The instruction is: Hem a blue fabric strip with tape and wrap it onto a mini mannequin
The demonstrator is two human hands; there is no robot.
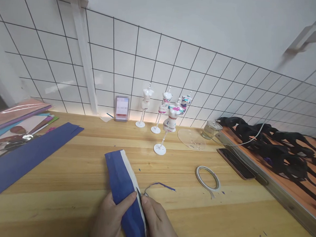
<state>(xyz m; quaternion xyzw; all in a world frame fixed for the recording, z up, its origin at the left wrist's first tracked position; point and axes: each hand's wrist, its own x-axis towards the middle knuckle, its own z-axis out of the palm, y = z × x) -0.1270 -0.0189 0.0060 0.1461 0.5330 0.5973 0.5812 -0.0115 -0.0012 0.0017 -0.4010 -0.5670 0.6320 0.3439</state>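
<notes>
My left hand (113,214) is closed on a blue strip of paper or cloth (121,177) with a white band along its right edge; the thumb presses on its face near that band. The strip slants up and away over the table. At the white edge, my right hand (156,216) pinches a small dark pointed blade (138,192); most of it is hidden by the fingers, so its full kind cannot be made out. A thin blue sliver (164,185) curls away to the right from beside the right fingertips.
Several small white dress-form mannequins (170,123) stand ahead. Rightward are a tape roll (208,178), a dark phone (236,163), a glass jar (212,129) and black straps (275,148). A long blue sheet (33,156) and brown-handled scissors (16,137) lie left.
</notes>
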